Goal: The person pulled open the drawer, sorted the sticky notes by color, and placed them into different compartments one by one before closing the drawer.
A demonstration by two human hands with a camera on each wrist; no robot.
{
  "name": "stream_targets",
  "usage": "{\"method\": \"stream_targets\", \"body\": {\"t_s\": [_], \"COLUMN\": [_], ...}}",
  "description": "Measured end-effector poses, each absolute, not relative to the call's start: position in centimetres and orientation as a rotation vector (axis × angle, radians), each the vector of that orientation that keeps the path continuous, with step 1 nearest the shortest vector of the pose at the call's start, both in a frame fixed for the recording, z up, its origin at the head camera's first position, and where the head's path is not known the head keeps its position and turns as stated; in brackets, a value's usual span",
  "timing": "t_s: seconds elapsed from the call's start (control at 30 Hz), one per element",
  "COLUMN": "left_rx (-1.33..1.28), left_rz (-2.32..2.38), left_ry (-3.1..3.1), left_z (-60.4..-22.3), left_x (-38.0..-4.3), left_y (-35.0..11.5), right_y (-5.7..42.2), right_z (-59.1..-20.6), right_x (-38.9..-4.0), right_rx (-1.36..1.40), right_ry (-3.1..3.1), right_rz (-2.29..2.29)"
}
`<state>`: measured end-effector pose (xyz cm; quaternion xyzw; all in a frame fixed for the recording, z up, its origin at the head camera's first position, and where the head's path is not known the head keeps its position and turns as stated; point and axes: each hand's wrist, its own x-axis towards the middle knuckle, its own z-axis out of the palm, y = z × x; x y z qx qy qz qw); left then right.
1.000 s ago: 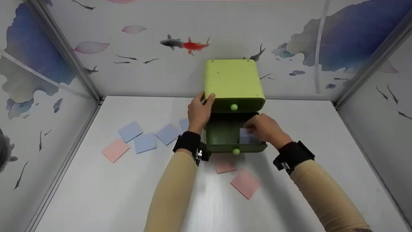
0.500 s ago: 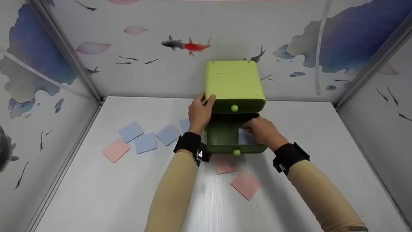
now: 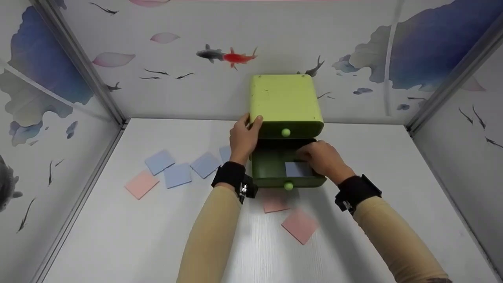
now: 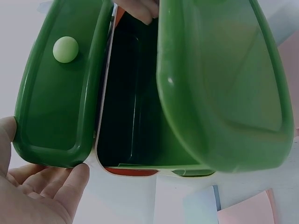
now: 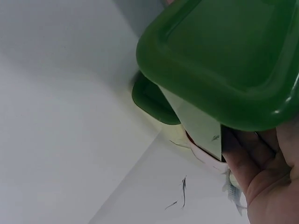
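Observation:
A small green drawer cabinet (image 3: 285, 98) stands at the back, its lower drawer (image 3: 269, 182) pulled out. My left hand (image 3: 242, 141) grips the cabinet's left side at the upper drawer, thumb above and fingers below in the left wrist view. Inside the lower drawer a light-blue square card (image 3: 295, 169) lies near the front right. My right hand (image 3: 324, 160) reaches over the drawer's right side, fingers bent down beside the card. Those fingertips are hidden, so whether they touch the card cannot be made out. The left wrist view shows some right-hand fingers (image 4: 138, 8) at the drawer's far end.
Several blue cards (image 3: 177, 175) and a pink card (image 3: 142, 184) lie on the white table to the left. Two pink cards, one (image 3: 300, 226) fully visible and another (image 3: 275, 202) partly under the drawer front, lie ahead of it. Patterned panels (image 3: 165, 90) enclose the table.
The blue card in the drawer has shifted slightly left and towards the drawer front, and more of it shows. My right hand has moved only slightly; the left hand keeps its grip.

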<state>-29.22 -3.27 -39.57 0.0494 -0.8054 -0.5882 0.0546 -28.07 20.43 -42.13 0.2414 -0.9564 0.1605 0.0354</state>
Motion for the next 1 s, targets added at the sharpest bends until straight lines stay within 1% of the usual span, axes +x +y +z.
{"method": "stream_targets", "body": {"t_s": [0.33, 0.67, 1.0], "left_rx": [0.191, 0.189, 0.183], "left_rz": [-1.773, -1.793, -1.798], "left_ry": [-2.467, -2.456, -2.480], "left_z": [-39.7, -39.3, -38.9], "left_x": [-29.3, -29.2, -29.5], "left_y": [-3.4, -3.5, -3.3], "right_y": [22.0, 24.3, 24.2], "right_z": [-41.4, -39.9, -38.7], "right_x": [-27.8, -28.0, -28.3], "right_rx": [0.687, 0.451, 0.319], "right_ry": [-2.853, -2.858, -2.745], "right_rz": [0.570, 0.654, 0.674]}}
